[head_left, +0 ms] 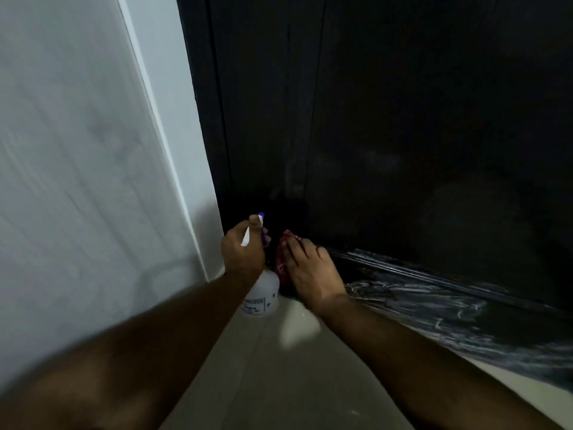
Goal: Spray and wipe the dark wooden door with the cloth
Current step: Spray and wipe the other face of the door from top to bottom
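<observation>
The one camera sat on the person's head and looked forward and steeply down at the foot of the dark door (403, 119), which filled the far right. The view was tilted, so the white wall (77, 150) leaned up the left side and the pale floor (279, 383) ran through the near middle. It stood close: both forearms came in from the near corners. Near the centre, the left hand (243, 252) gripped the spray bottle (263, 293) and the right hand (310, 274) lay flat on the cloth (282, 259).
</observation>
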